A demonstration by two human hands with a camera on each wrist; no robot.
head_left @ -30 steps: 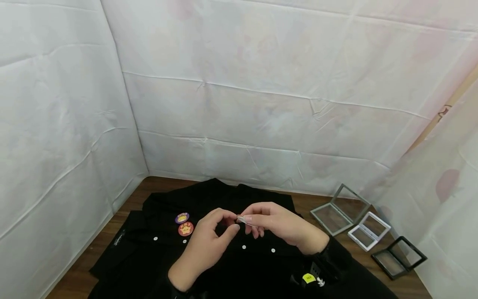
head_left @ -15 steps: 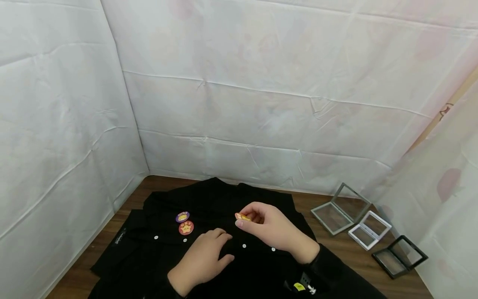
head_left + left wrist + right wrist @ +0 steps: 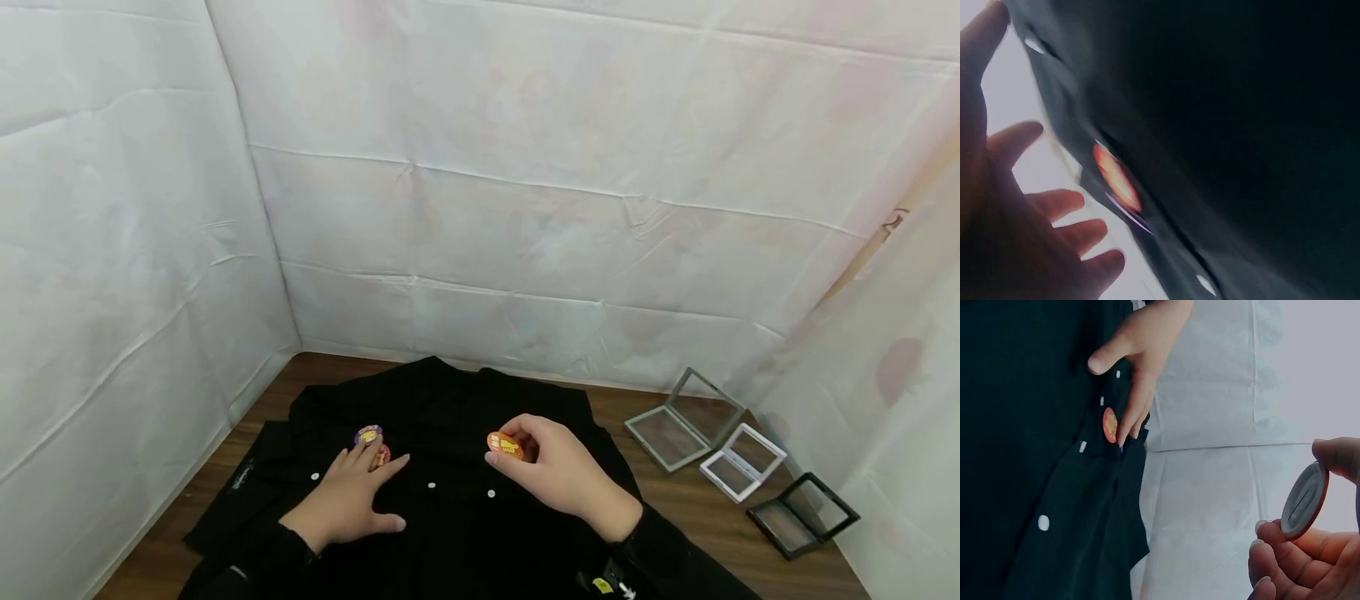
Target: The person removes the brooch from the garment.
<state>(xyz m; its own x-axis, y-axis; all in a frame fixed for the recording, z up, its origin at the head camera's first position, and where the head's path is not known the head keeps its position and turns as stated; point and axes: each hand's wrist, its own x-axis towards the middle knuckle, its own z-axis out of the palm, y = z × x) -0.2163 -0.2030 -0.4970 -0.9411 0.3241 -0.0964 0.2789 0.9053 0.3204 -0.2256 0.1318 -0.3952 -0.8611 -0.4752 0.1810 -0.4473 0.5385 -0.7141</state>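
An orange round pin badge (image 3: pixel 505 445) is pinched between the thumb and fingers of my right hand (image 3: pixel 558 467), above the black shirt (image 3: pixel 450 542). Its pale back with a pin shows in the right wrist view (image 3: pixel 1305 500). My left hand (image 3: pixel 347 500) spreads its fingers over the shirt and holds nothing. Beneath those fingers lie a red badge (image 3: pixel 1110 425), partly hidden in the head view, and a purple badge (image 3: pixel 367 434) just beyond it. Whether the fingertips touch the badges, I cannot tell. White buttons (image 3: pixel 491 494) dot the shirt.
On the wooden table (image 3: pixel 720 533), at the right, stand several unfolded mirror-like cases: a grey-green one (image 3: pixel 671 437), a white one (image 3: pixel 731 475) and a black one (image 3: pixel 787 529). Pale cloth (image 3: pixel 480 225) hangs behind and at both sides.
Both hands were together at the badge; they have parted. My left hand has moved left over the red and purple badges. In my right hand, the orange badge has turned its face into view.
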